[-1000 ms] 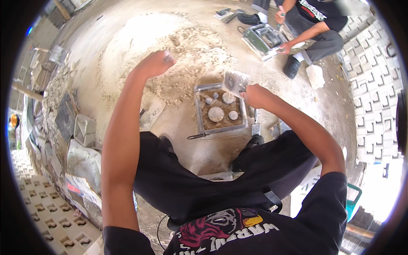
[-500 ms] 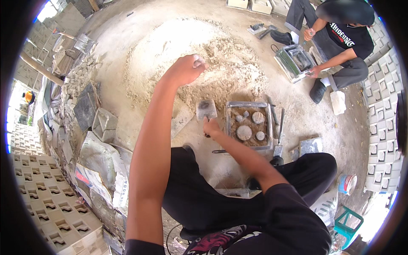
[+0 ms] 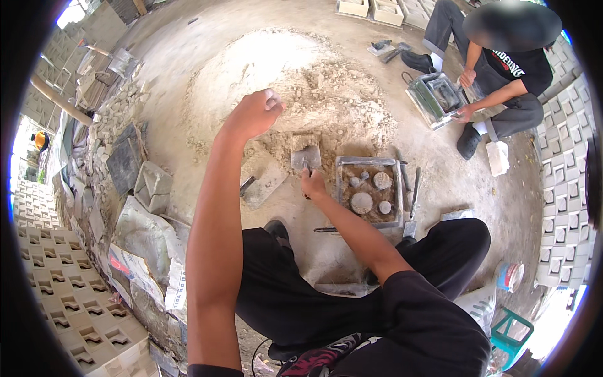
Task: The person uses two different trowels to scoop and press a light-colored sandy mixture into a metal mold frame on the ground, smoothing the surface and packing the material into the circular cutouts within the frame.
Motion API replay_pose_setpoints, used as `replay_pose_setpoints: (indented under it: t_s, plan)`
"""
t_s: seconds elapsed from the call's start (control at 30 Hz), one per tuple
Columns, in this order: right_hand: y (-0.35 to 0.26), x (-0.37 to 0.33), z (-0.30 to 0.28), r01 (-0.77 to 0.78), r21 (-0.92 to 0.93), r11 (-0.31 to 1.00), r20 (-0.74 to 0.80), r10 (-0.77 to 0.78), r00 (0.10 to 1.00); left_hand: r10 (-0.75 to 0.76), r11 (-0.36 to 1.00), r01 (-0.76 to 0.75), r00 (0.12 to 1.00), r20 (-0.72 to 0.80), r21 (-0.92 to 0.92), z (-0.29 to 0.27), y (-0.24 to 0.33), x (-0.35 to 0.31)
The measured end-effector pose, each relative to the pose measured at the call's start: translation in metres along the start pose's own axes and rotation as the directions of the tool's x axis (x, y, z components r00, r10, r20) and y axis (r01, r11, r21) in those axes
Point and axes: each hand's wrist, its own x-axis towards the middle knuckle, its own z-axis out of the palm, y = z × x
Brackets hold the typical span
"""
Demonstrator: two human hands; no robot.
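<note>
My right hand (image 3: 313,183) grips a trowel (image 3: 306,157) by its handle. The trowel's flat square blade lies at the near edge of a pale powder heap (image 3: 264,60), with some powder on it. Above the heap's near side hangs my left hand (image 3: 256,114), its fingers curled and whitened with dust; whatever they may hold is hidden. Just right of the trowel sits a square metal frame (image 3: 340,182) filled with brown, grainy material. Several round pale discs, such as the large disc (image 3: 362,203), rest in it.
A flat slab (image 3: 267,182) lies left of the trowel. Long-handled tools (image 3: 412,204) lie beside the frame. At the upper right, a seated person (image 3: 512,69) handles a metal mould (image 3: 436,97). Stacked blocks (image 3: 81,289) stand lower left; a green stool (image 3: 512,336) stands lower right.
The trowel has moved slightly away from me into the heap's edge and now carries powder. My left hand has shifted left and slightly nearer. The other person's raised hand has come down to the mould.
</note>
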Motion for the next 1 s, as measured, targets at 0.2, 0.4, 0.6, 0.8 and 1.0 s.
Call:
replay_pose_setpoints:
  t_s: [0.2, 0.4, 0.6, 0.8, 1.0]
  plan:
    - [-0.048, -0.040, -0.056, 0.107, 0.146, 0.984, 0.111, -0.123, 0.986, 0.019, 0.999, -0.019, 1.000, 0.010, -0.046, 0.010, -0.006, 0.011]
    - [-0.071, -0.061, -0.149, 0.306, -0.030, 0.951, 0.095, -0.303, 0.948, 0.032, 0.999, -0.033, 0.993, 0.113, 0.003, 0.025, 0.024, 0.019]
    - [-0.106, -0.099, -0.289, 0.371, -0.340, 0.864, 0.383, -0.233, 0.894, 0.068, 0.998, -0.068, 0.984, 0.165, -0.003, 0.033, 0.037, 0.016]
    - [-0.072, -0.101, -0.408, 0.490, -0.617, 0.616, 0.567, -0.085, 0.819, 0.102, 0.989, -0.123, 0.972, 0.213, 0.084, 0.049, 0.047, 0.013]
    - [-0.056, -0.101, -0.431, 0.533, -0.674, 0.511, 0.605, -0.032, 0.796, 0.045, 0.981, -0.098, 0.954, 0.296, 0.167, 0.060, 0.050, 0.002]
